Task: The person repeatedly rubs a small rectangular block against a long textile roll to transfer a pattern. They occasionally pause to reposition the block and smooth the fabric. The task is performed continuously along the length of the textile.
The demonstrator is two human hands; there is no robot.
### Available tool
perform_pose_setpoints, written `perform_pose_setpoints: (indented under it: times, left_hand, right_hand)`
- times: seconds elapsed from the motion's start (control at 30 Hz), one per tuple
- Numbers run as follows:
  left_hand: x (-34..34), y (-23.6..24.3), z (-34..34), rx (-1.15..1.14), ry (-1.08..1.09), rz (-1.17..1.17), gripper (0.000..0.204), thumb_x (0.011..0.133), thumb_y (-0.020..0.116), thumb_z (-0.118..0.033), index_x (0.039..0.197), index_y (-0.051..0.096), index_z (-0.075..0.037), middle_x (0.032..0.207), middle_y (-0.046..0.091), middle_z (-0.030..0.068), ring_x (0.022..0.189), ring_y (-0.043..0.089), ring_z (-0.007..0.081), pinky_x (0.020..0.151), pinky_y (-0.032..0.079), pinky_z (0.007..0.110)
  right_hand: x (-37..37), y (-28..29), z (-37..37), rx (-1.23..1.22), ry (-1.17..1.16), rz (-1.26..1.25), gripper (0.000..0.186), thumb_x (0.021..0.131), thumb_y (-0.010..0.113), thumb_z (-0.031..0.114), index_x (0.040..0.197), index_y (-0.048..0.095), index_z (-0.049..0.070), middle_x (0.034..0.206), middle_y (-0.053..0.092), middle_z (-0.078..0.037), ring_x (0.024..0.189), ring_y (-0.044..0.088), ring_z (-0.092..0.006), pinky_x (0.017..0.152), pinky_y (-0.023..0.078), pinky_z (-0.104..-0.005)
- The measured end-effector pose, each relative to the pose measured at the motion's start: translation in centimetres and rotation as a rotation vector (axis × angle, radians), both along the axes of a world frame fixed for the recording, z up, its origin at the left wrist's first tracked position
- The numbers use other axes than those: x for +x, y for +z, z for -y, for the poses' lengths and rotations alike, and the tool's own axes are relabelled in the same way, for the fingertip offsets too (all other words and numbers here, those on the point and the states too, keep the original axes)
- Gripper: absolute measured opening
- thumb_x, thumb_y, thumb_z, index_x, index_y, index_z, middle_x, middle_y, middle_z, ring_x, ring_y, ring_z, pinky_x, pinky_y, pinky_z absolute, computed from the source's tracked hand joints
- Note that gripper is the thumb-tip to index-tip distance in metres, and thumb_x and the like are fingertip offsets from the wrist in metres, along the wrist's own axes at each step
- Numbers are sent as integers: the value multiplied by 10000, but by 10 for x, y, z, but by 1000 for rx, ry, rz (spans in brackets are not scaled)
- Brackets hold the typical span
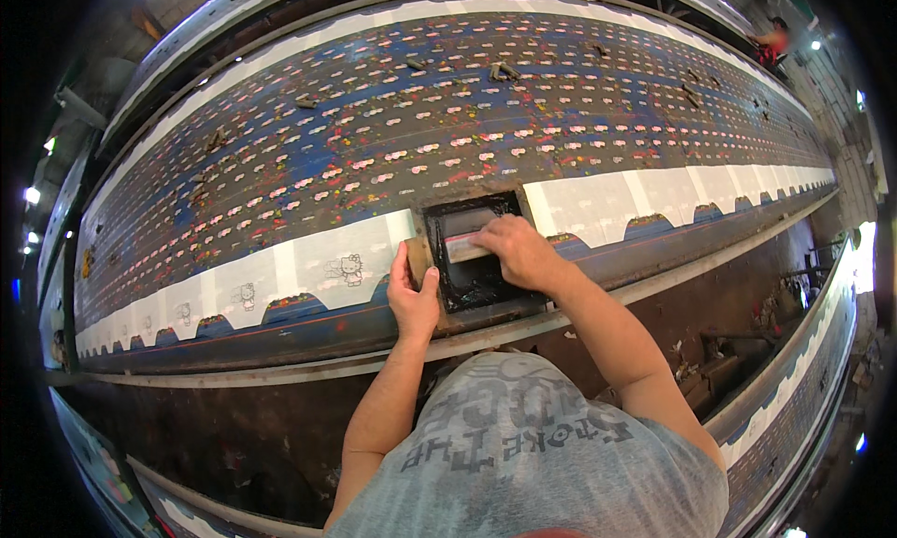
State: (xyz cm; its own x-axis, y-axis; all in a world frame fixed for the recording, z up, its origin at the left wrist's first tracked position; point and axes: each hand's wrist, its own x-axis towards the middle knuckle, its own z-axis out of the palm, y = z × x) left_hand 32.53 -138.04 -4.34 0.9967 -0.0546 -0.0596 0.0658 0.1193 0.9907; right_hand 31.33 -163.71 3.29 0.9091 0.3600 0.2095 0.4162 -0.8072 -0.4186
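Shirt: grey shirt (pixel 523 444) with dark lettering fills the lower edge, nearest the lens.
Left hand: left hand (pixel 413 290) clamps its fingers over the left rim of the wooden printing frame (pixel 420 258), thumb on the near side.
Right hand: right hand (pixel 517 248) closes around the squeegee (pixel 464 247), fingers curled over its top.
Squeegee: inside the frame, on black ink, just left of the right fingers.
Fabric pieces: white fabric pieces (pixel 336 262) lie left and right of the frame; one left of the left fingers bears a small cartoon print.
Table: long paint-spattered table (pixel 448 127) stretches beyond the fingertips.
Rail: metal rail (pixel 280 374) runs below the wrists.
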Motion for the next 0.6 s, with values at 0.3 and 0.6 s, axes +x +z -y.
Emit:
perform_pose_setpoints:
  times: [0.3,0.6]
  left_hand:
    - [-7,4,5,71,12,5,841,1033,773,35,1773,375,35,1693,563,207,1504,603,269,1257,486,403]
    - [-9,24,17,427,50,81,1044,874,841,36,1794,350,-20,1731,512,250,1602,513,382,1340,401,460]
  right_hand:
    - [-94,1,-31,11,-1,44,423,907,743,68,1327,788,77,1239,758,-137,1159,678,-358,1024,542,-491]
    - [-125,-1,-5,302,-269,152,430,907,925,145,1316,809,83,1375,751,-161,1354,671,-394,1160,540,-492]
